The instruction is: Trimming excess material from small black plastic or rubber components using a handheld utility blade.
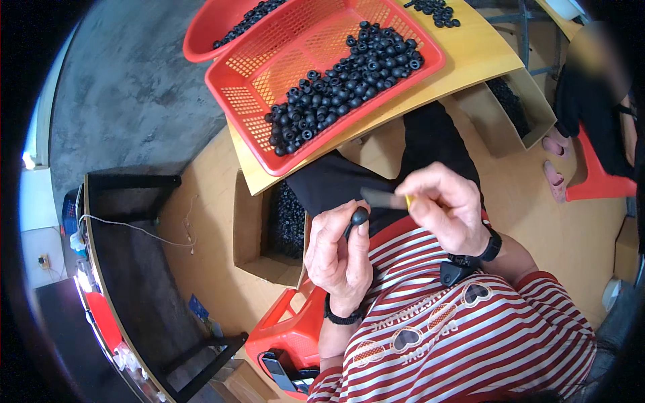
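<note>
1. My left hand (338,252) pinches one small black rubber ring (359,215) between thumb and fingertips, held up over my lap, just above my striped shirt (463,336).
2. My right hand (447,208) is closed in a grip on a short knife (383,199) with a yellow handle; its blade points left, with the tip just beside the ring.
3. Step in hand, as I judge it: trimming the ring with the blade. The next move calls for a steady pinch and a short, shallow stroke, with the left thumb kept out of the edge's path.
4. Below my hands lie my dark trousers and a red plastic stool (285,336); nothing stands between blade and ring.
5. An open cardboard box (252,228) holding more black rings sits on the floor to my left, just under the worktop (470,57) edge.
6. On the worktop a red mesh basket (269,77) holds a heap of rings; a red bowl (201,33) stands behind it, and a few loose rings lie farther right.
7. A second box stands on my right; another person sits beyond it on a red seat.
</note>
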Demonstrator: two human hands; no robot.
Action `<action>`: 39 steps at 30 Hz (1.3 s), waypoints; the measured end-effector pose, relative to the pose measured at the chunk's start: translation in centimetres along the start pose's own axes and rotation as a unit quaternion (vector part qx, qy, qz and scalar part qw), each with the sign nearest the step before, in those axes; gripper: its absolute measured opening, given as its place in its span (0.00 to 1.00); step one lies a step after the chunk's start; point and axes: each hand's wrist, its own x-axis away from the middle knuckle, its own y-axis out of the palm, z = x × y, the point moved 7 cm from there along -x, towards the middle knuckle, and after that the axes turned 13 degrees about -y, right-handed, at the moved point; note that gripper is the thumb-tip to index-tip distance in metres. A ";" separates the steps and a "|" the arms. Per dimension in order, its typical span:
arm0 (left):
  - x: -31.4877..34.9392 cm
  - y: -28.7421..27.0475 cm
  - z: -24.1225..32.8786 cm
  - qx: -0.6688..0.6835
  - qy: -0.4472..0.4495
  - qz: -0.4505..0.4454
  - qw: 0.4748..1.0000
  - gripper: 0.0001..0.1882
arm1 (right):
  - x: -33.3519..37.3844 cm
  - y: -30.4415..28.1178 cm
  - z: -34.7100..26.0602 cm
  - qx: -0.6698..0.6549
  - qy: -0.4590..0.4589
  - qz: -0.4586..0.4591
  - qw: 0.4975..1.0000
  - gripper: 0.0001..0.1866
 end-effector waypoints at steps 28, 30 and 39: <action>-0.1 -1.2 0.4 -0.043 0.043 0.059 0.996 0.13 | -0.5 0.9 -1.5 0.113 -0.138 -0.053 0.982 0.08; -0.1 -1.2 0.5 -0.050 0.043 0.062 0.996 0.13 | -0.5 0.9 -1.6 0.113 -0.136 -0.052 0.983 0.08; 0.4 0.2 2.2 -0.034 0.050 -0.010 0.998 0.10 | -0.5 -1.4 1.7 0.080 -0.017 0.103 0.991 0.06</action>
